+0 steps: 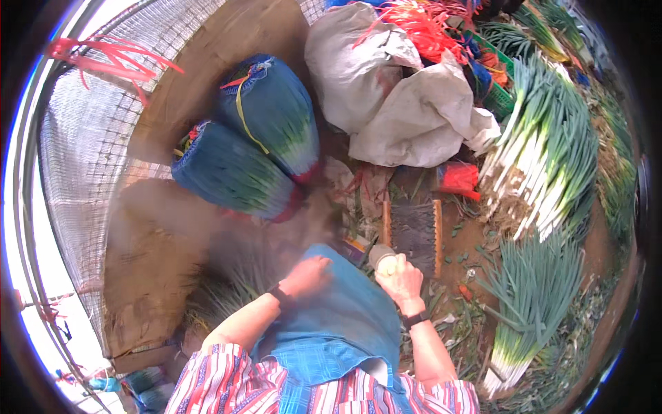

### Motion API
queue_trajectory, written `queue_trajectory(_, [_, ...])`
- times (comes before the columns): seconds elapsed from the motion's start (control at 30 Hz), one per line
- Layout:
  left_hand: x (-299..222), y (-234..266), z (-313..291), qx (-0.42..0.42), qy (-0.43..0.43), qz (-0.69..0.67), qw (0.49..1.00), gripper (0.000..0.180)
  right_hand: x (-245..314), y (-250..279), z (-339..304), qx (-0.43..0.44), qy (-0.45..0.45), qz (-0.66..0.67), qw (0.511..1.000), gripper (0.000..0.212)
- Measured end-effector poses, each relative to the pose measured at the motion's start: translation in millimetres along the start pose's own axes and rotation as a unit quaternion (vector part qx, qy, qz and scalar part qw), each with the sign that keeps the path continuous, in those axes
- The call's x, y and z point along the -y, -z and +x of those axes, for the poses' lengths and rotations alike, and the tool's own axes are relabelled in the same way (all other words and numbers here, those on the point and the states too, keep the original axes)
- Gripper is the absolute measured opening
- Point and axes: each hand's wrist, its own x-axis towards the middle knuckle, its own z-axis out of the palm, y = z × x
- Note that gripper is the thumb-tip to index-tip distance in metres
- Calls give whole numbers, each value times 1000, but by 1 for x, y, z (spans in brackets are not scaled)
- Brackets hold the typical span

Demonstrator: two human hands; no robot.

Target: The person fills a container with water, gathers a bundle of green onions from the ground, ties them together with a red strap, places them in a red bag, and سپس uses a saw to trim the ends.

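My left hand hovers over the blue apron on my lap; motion smears its fingers, so its grip cannot be told. My right hand is closed at the apron's right edge. Whatever it may hold is hidden. Just beyond its knuckles shows a rounded beige thing, whose kind I cannot make out. Farther right lies a dark panel between two wooden side strips. Beside my left forearm are loose green onion leaves, partly blurred.
Two filled blue net bags of green onions lie ahead on the left. Whitish sacks and red strips sit at the far middle. Green onions are heaped on the right, with a nearer bunch. Mesh netting bounds the left.
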Motion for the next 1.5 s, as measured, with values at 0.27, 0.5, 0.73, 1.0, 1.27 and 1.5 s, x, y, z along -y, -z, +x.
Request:
queue_trajectory(0.27, [133, -18, 103, 45, 45, -34, 997, 67, 57, -112, 206, 75, 25, 44, 996, 48])
queue_trajectory(0.5, [201, 27, 125, 232, 8, -47, 971, 79, 82, -257, 403, 64, 32, 41, 997, 49])
queue_trajectory(0.73, [247, 44, 142, 225, 36, -108, 968, 72, 112, -372, 540, 32, 54, -5, 998, 49])
queue_trajectory(1.0, [256, 52, 165, 209, 85, -128, 966, 65, 88, -454, 639, -12, 104, -71, 992, 27])
queue_trajectory(1.27, [233, 50, 170, 237, 92, -73, 964, 66, 96, -398, 530, 6, -5, 130, 992, 55])
queue_trajectory(1.5, [199, 33, 200, 269, -1, -26, 963, 65, -20, -317, 263, 237, -157, 184, 941, 30])
